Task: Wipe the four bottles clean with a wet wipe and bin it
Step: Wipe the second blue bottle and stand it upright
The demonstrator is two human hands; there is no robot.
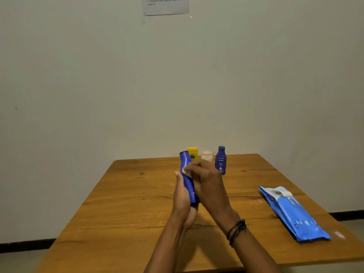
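Observation:
My left hand (182,201) grips the lower part of a tall blue bottle (187,174), held above the table and tilted slightly left. My right hand (206,182) holds a white wet wipe (186,171) against the bottle's middle; only a small edge of the wipe shows past the fingers. At the far edge of the table stand a yellow bottle (192,153), a small white jar (207,155) and a second blue bottle (221,160), all upright behind my hands.
A blue pack of wet wipes (295,213) lies on the right side of the wooden table (122,203), its flap peeled open. A plain wall with a printed sheet (165,5) rises right behind the table. No bin is in view.

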